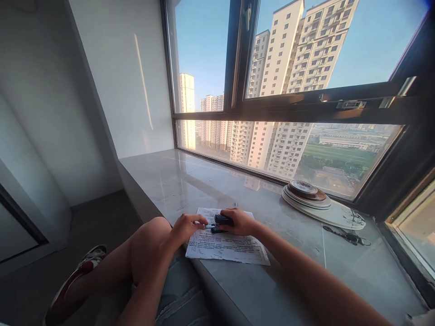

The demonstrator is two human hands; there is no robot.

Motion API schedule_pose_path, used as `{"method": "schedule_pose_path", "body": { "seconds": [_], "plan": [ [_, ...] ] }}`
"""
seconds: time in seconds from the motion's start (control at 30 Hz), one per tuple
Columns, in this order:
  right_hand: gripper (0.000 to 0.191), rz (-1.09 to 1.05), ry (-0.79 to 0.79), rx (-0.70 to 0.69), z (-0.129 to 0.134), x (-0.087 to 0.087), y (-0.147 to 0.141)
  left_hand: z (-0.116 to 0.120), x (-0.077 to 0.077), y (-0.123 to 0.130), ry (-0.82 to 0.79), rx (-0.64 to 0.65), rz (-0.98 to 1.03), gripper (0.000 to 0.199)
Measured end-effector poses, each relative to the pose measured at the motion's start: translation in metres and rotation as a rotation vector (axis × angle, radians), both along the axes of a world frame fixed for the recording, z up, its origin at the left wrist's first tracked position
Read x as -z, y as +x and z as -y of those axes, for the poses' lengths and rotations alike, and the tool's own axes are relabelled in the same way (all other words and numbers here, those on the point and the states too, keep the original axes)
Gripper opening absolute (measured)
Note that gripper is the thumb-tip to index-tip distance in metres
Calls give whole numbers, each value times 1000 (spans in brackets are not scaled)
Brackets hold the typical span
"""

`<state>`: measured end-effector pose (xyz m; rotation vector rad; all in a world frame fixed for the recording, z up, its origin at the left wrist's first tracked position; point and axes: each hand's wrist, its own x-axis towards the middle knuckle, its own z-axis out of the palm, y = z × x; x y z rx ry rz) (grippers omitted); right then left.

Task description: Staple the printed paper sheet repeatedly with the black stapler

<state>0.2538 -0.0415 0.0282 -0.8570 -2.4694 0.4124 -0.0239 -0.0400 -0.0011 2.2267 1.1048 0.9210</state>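
Printed paper sheets (227,246) lie on the grey window ledge near its front edge. Above them my right hand (240,222) is closed around a small black stapler-like object (222,220), which has an upper and a lower black part spread apart. My left hand (188,226) reaches in from the left, thumb and fingertips pinched at the end of a small greyish piece by the black object. What exactly those fingertips hold is too small to make out.
A stack of round plates or mats (306,195) stands on the ledge at the right, by the window. Scissors (348,235) lie in front of it. The ledge's front edge runs beside my bent knee (154,231).
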Motion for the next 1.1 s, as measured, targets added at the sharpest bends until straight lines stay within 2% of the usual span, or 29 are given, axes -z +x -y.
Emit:
{"method": "schedule_pose_path", "body": {
  "seconds": [0.13, 0.23, 0.33, 0.4, 0.43, 0.53, 0.6, 0.73, 0.8, 0.87, 0.93, 0.97, 1.03, 1.07, 1.1],
  "plan": [
    [27, 44, 81, 13, 2, 11, -14, -8, -10, 21, 157, -14, -122, 27],
    [28, 51, 87, 51, 2, 14, -17, -8, -9, 31, 210, -6, -169, 27],
    [25, 84, 40, 83, 4, 9, -20, -4, -4, 25, 190, -58, -132, 17],
    [20, 116, -35, 40, 6, 1, -19, -3, -2, 15, 150, -118, -40, 17],
    [25, 142, -89, -10, 7, -5, -17, -2, 0, 10, 131, -156, 18, 19],
    [60, 251, -314, -193, 7, -22, 4, -3, 3, 0, 92, -245, 144, 30],
    [73, 315, -479, -225, 6, -31, 27, -5, 7, 0, 68, -247, 145, 31],
    [83, 378, -608, -33, 1, -37, 76, -5, 13, 4, 58, -217, 76, 26],
    [83, 348, -666, -13, -2, -35, 94, -5, 14, 5, 57, -218, 70, 27],
    [78, 268, -720, -54, -5, -29, 105, -3, 14, 4, 53, -225, 73, 28],
    [63, 87, -668, -40, -12, -17, 108, -3, 14, 4, 59, -230, 77, 30],
    [58, -38, -572, 19, -17, -8, 107, -3, 15, 3, 62, -229, 82, 30],
    [56, -237, -286, 242, -30, 12, 102, -4, 17, 3, 60, -227, 102, 31],
    [52, -228, -183, 299, -37, 23, 98, -5, 18, 4, 54, -227, 113, 30],
    [50, -194, -127, 286, -45, 33, 94, -6, 19, 4, 47, -229, 122, 30]
  ]
}}
